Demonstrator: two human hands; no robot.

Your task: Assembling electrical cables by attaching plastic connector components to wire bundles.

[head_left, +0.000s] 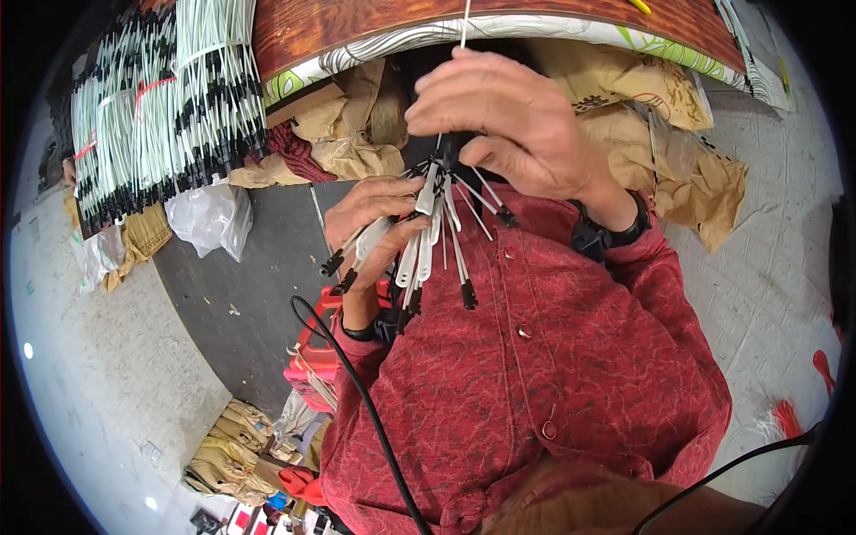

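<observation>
My left hand (370, 223) is closed around a bunch of narrow white plastic strips (426, 198) with black ends, held in front of my chest. The strips fan out downward and sideways, some showing small holes near their ends. Over the bunch, my right hand (522, 120) has its fingers bent slightly and its thumb apart from them. A thin white rod (465, 22) runs down behind those fingers and shows again below them, close to the top of the bunch. Contact between rod and right palm is hidden.
Bundles of white rods with black ends (209, 89) hang at the far left of the wooden table (357, 27). Brown paper sacks (624, 80) lie beneath its edge. A clear plastic bag (209, 214) sits below the bundles. A black cable (361, 392) crosses by my left arm.
</observation>
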